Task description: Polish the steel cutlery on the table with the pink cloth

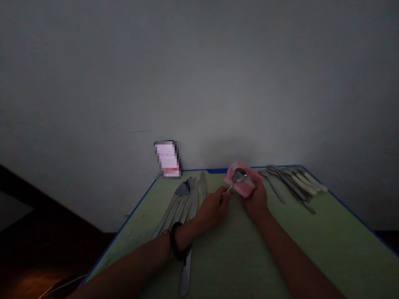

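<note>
A metal spoon is held by its handle in my left hand, which is closed around it and wears a dark bracelet at the wrist. Behind the spoon's bowl lies a pink and white cloth, gripped in my right hand. The bowl rests against or just in front of the cloth; I cannot tell which. Left of my hands, several spoons and table knives lie side by side, partly covered by my left forearm. To the right, a pile of cutlery includes several pieces with white handles.
A lit phone, its screen blurred out, leans on the grey wall at the back left. The green table has a blue edge and meets the wall. A thin pale cable shows at the lower left.
</note>
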`<move>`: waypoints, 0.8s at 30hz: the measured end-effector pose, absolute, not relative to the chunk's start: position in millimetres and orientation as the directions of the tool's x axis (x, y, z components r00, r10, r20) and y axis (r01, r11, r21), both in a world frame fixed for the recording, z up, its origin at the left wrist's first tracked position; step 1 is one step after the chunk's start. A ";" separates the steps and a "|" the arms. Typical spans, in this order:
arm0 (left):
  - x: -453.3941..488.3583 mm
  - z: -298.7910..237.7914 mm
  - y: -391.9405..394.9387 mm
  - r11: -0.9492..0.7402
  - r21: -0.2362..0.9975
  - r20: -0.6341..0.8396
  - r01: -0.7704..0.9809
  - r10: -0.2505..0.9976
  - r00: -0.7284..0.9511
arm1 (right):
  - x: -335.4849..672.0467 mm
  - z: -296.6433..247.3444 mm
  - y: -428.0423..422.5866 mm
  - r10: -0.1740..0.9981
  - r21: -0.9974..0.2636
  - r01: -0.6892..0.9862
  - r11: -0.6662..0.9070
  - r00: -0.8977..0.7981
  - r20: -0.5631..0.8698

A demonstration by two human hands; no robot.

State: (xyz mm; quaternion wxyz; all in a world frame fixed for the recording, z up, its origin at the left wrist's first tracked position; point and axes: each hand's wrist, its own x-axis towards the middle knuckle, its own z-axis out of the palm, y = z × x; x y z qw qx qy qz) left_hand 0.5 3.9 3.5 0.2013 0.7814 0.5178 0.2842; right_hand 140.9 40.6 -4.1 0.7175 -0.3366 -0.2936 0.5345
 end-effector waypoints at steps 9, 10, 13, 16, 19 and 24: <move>1.0 7.1 9.9 -0.320 0.655 0.195 0.685 0.947 0.257 | 147.8 -8.7 47.6 0.996 -0.624 -0.776 0.090 0.088 0.033; 1.2 7.7 9.8 -0.312 0.657 0.184 0.686 0.949 0.256 | 147.2 -10.1 49.0 0.992 -0.685 -0.719 0.118 0.114 0.051; 1.3 8.2 10.0 -0.299 0.660 0.152 0.689 0.951 0.268 | 144.1 -11.3 49.4 0.987 -0.874 -0.461 0.155 0.109 0.118; 0.6 6.6 10.3 -0.301 0.641 0.137 0.706 0.950 0.281 | 142.3 -8.0 44.4 0.976 -0.939 -0.269 0.215 0.049 0.210; -0.1 4.1 10.1 -0.327 0.580 0.106 0.746 0.938 0.329 | 141.8 -5.2 40.7 0.975 -0.938 -0.267 0.222 0.050 0.216; -0.3 3.9 8.1 -0.356 0.501 0.071 0.789 0.925 0.372 | 142.9 -8.4 41.6 0.976 -0.965 -0.173 0.198 0.129 0.177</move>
